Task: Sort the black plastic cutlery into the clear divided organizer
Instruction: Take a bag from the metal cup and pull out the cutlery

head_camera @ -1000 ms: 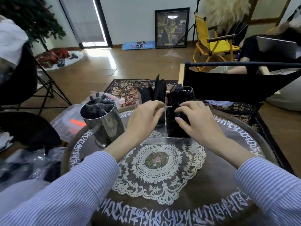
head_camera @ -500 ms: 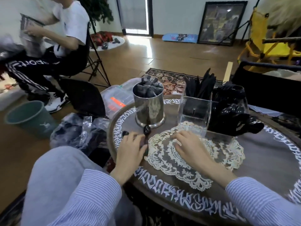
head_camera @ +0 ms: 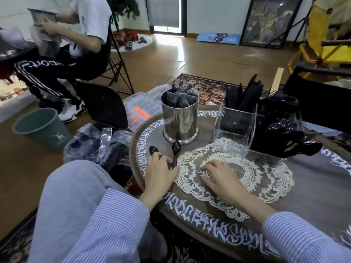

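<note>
The clear divided organizer [head_camera: 234, 128] stands on the round table [head_camera: 313, 188], right of centre. Its near-left compartment holds nothing; the back one holds upright black knives [head_camera: 248, 93], and the right one is packed with black spoons [head_camera: 284, 130] that spill over the rim. Two loose black spoons [head_camera: 175, 149] lie at the table's left edge. My left hand [head_camera: 159, 173] lies over their handles with fingers curled around them. Apart from the organizer, my right hand [head_camera: 218, 175] rests flat on the lace doily [head_camera: 269, 179] and holds nothing.
A metal cup [head_camera: 179, 120] with wrapped black cutlery stands just behind the loose spoons. Left of the table are crumpled plastic bags [head_camera: 98, 143], a clear lidded box [head_camera: 140, 109], a green bin [head_camera: 41, 128] and a seated person [head_camera: 66, 52]. A black chair back [head_camera: 319, 99] is at right.
Both hands left the organizer and came down to the table. The left hand went to the two loose spoons, the right one onto the doily. The view swung left.
</note>
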